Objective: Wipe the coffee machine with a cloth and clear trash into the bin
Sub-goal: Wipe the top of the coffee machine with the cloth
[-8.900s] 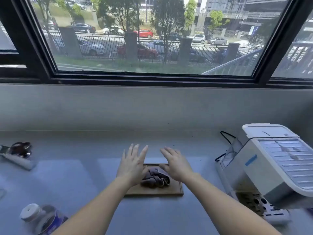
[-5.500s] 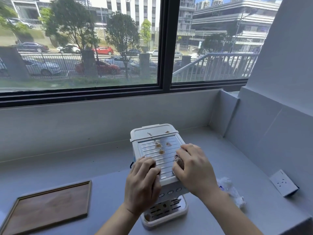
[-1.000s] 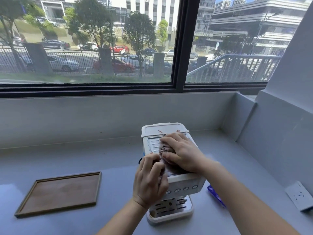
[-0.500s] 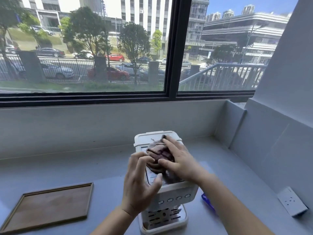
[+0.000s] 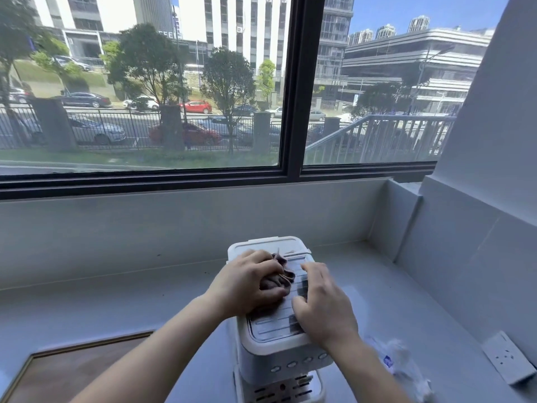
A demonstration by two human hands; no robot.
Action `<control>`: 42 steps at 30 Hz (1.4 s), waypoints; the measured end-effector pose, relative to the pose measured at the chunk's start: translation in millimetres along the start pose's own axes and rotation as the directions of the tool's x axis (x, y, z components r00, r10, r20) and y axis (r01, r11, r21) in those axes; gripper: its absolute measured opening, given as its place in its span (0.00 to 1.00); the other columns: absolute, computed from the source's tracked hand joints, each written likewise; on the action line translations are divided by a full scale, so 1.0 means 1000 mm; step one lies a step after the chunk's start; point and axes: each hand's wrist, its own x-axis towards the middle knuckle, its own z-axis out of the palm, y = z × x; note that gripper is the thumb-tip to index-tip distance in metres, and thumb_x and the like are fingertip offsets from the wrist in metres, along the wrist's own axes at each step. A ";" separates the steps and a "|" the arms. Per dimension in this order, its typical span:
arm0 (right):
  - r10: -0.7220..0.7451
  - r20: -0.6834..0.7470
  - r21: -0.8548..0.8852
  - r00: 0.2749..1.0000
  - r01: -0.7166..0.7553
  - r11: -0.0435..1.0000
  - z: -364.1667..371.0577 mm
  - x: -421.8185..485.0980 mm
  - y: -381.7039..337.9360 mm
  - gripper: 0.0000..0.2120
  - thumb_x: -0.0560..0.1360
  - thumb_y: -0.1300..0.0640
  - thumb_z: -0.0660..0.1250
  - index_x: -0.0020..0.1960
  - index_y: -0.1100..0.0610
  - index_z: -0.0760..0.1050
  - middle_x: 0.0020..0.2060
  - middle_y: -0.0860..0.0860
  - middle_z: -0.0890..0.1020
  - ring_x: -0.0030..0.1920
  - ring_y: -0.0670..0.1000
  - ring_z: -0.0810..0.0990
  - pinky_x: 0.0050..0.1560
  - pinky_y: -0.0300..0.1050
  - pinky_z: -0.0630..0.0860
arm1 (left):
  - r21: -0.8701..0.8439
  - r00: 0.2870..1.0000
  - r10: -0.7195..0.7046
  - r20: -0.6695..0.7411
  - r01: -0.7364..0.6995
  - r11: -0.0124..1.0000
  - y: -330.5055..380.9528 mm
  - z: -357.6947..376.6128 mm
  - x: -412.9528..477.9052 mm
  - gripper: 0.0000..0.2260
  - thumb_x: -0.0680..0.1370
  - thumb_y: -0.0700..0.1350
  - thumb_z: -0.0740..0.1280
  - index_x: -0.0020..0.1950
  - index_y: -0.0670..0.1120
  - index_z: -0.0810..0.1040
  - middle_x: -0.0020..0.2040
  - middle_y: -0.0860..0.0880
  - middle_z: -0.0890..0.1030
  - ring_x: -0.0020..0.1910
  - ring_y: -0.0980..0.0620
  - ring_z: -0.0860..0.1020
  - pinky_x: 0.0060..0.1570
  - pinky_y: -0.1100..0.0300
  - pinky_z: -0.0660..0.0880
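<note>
- On top of the coffee machine [image 5: 273,344], left hand [image 5: 247,283] has fingers [image 5: 268,269] bunched round the cloth [image 5: 276,279]; right hand [image 5: 322,306] rests on the grille, fingers bent, holding nothing.
- Rub along the slots w/ firm pressure; right hand should steady the body on the bench [image 5: 116,301].
- Vs 0.5 s ago: cloth swapped from right hand to left.
- Wrapper [image 5: 401,359] lies beside machine, not binned.

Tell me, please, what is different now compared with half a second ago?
The cloth passed from the right hand to the left hand, which now grips it on top of the coffee machine. The right hand shifted rightward and rests on the grille. The machine, wooden tray and plastic wrapper stayed in place.
</note>
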 end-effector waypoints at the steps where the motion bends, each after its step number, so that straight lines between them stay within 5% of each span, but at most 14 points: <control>1: 0.007 0.001 -0.025 1.000 -0.007 1.000 0.001 0.001 0.000 0.27 0.70 0.54 0.61 0.69 0.51 0.65 0.67 0.46 0.70 0.62 0.52 0.74 0.53 0.47 0.72 | 0.038 1.000 -0.006 -0.019 0.007 0.999 -0.005 -0.001 0.004 0.18 0.74 0.63 0.67 0.58 0.54 0.79 0.58 0.54 0.78 0.58 0.50 0.73 0.59 0.52 0.71; 4: -0.006 0.004 -0.105 1.000 0.006 0.994 0.004 0.004 -0.001 0.21 0.73 0.54 0.58 0.66 0.50 0.66 0.65 0.45 0.72 0.62 0.50 0.72 0.52 0.46 0.72 | 0.142 0.995 -0.103 -0.017 0.105 0.984 -0.011 -0.002 0.025 0.16 0.76 0.56 0.66 0.60 0.51 0.77 0.58 0.51 0.77 0.58 0.45 0.73 0.59 0.50 0.71; 8: -0.028 0.003 -0.144 1.000 0.029 0.989 0.006 0.005 0.000 0.07 0.72 0.53 0.55 0.49 0.48 0.67 0.57 0.42 0.74 0.59 0.47 0.71 0.45 0.41 0.68 | 0.202 0.968 -0.250 -0.012 0.247 0.948 -0.014 -0.001 0.046 0.13 0.77 0.51 0.62 0.60 0.50 0.77 0.58 0.49 0.78 0.57 0.44 0.72 0.58 0.50 0.71; 12: -0.045 -0.015 -0.139 0.999 0.043 0.989 0.009 0.005 0.002 0.00 0.72 0.52 0.54 0.42 0.47 0.62 0.55 0.41 0.75 0.57 0.47 0.72 0.42 0.39 0.64 | 0.133 0.992 -0.121 -0.041 0.125 0.983 -0.013 0.004 0.033 0.11 0.73 0.48 0.61 0.49 0.47 0.80 0.50 0.49 0.80 0.51 0.43 0.74 0.53 0.50 0.73; 18: -0.078 -0.032 -0.171 0.996 0.071 0.983 0.011 0.006 -0.001 0.03 0.72 0.51 0.51 0.41 0.49 0.61 0.52 0.45 0.75 0.55 0.50 0.72 0.43 0.41 0.66 | 0.053 0.999 -0.036 0.029 0.034 0.998 -0.011 0.005 0.047 0.13 0.76 0.46 0.65 0.59 0.49 0.80 0.54 0.50 0.81 0.54 0.45 0.74 0.55 0.54 0.72; 21: -0.071 -0.051 -0.175 0.996 0.061 0.983 0.011 0.006 -0.002 0.10 0.73 0.48 0.52 0.46 0.50 0.70 0.53 0.43 0.76 0.56 0.49 0.73 0.47 0.44 0.71 | 0.062 0.995 -0.010 0.103 0.004 0.998 0.008 0.015 0.073 0.15 0.77 0.46 0.63 0.63 0.51 0.79 0.60 0.51 0.80 0.58 0.44 0.74 0.59 0.49 0.71; 24: -0.070 -0.056 -0.158 0.996 0.060 0.986 0.009 0.005 -0.003 0.13 0.73 0.48 0.54 0.51 0.50 0.74 0.55 0.43 0.77 0.57 0.49 0.73 0.51 0.45 0.72 | 0.028 0.990 -0.007 0.139 0.003 1.000 0.015 0.017 0.088 0.14 0.77 0.45 0.63 0.61 0.54 0.81 0.62 0.52 0.80 0.58 0.44 0.74 0.59 0.49 0.71; 29: -0.064 -0.056 -0.149 0.996 0.055 0.987 0.008 0.003 -0.002 0.07 0.73 0.48 0.55 0.40 0.50 0.65 0.49 0.45 0.76 0.52 0.49 0.74 0.45 0.43 0.70 | 0.049 0.992 0.002 0.124 -0.008 0.999 -0.010 0.006 0.072 0.14 0.77 0.44 0.63 0.60 0.53 0.81 0.58 0.51 0.82 0.57 0.45 0.75 0.60 0.51 0.71; 36: -0.071 -0.079 -0.132 0.994 0.060 0.989 0.008 0.003 -0.004 0.07 0.73 0.48 0.54 0.38 0.50 0.62 0.45 0.45 0.75 0.48 0.49 0.73 0.40 0.41 0.66 | 0.164 0.994 -0.096 0.048 0.087 0.983 -0.023 0.005 0.067 0.12 0.77 0.47 0.62 0.57 0.53 0.82 0.58 0.54 0.80 0.55 0.45 0.74 0.57 0.51 0.70; 42: -0.052 -0.064 -0.149 0.997 0.042 0.988 0.010 0.004 -0.002 0.13 0.73 0.47 0.54 0.49 0.50 0.74 0.55 0.42 0.76 0.57 0.48 0.73 0.50 0.43 0.72 | 0.198 0.994 -0.003 0.108 -0.019 0.980 0.013 0.027 0.096 0.13 0.79 0.49 0.60 0.60 0.54 0.80 0.60 0.53 0.78 0.58 0.46 0.73 0.57 0.51 0.69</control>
